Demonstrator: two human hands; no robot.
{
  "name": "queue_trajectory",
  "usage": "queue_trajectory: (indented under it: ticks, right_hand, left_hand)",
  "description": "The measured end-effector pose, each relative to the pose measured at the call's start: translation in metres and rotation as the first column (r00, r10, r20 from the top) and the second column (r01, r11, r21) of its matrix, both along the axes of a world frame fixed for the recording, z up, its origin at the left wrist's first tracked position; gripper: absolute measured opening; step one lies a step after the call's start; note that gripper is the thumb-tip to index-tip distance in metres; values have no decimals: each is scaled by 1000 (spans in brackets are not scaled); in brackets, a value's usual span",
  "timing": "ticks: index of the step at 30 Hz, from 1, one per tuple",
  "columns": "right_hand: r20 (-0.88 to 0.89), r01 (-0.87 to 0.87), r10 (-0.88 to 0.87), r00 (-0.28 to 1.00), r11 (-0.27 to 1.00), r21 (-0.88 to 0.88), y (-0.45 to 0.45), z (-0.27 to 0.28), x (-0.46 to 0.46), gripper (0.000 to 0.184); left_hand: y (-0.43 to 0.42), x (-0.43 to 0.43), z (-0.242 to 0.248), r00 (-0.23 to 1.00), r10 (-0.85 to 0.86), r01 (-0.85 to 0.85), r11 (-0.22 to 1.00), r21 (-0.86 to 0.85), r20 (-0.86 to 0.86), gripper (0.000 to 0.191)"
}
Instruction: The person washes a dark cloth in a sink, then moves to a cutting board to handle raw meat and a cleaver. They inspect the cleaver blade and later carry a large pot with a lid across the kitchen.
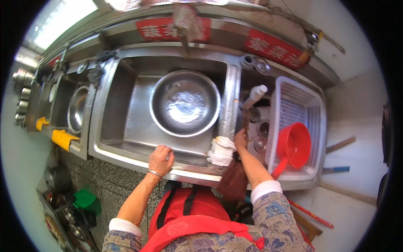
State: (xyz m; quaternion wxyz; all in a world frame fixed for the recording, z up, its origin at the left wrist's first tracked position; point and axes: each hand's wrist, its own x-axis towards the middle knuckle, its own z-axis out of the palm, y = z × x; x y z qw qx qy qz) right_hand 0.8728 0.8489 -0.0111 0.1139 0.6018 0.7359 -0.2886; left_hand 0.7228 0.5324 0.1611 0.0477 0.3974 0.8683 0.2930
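My left hand (161,160) rests at the front rim of a stainless steel sink (138,107), its fingers bent; whether they grip the rim I cannot tell. A wide, shiny metal basin (185,104) sits in this sink. My right hand (241,139) reaches into the neighbouring sink, close to the divider (230,100) and a narrow brown strip (246,118). Its fingers are partly hidden, so a hold on the strip is uncertain. Beside that wrist, a white cloth (222,151) lies on the rim. A dark brown cloth (233,181) hangs below it.
A white plastic pipe (255,96) stands up in the right sink. Next to it, a white plastic basket (299,91) holds a red plastic dipper (294,146). Two metal drain fittings (254,63) lie on the back rim. Another metal bowl (78,109) is in the left sink.
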Motion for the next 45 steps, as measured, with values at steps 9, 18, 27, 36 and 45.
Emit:
queue_trajectory:
  ticks: [9, 18, 27, 36, 45]
  right_hand:
    - [-38, -9, 8, 999, 1000, -30, -3, 19, -3, 96]
    - [-205, 65, -81, 975, 994, -85, 2, 66, 0, 94]
    - [-597, 78, -291, 748, 931, -357, 15, 76, 15, 89]
    - [-501, 62, -439, 746, 795, -604, 31, 69, 20, 90]
    - [-120, 23, -30, 992, 998, -58, 18, 17, -8, 84]
  left_hand:
    - [4, 2, 3, 1000, 10, -11, 999, -34, -15, 5]
    - [4, 2, 4, 1000, 3, -3, 1000, -10, -17, 5]
    - [2, 2, 5, 1000, 3, -3, 1000, -9, -18, 5]
    - [2, 0, 5, 999, -8, 8, 1000, 17, -31, 5]
    - [4, 1, 5, 999, 19, -19, 1000, 12, -34, 4]
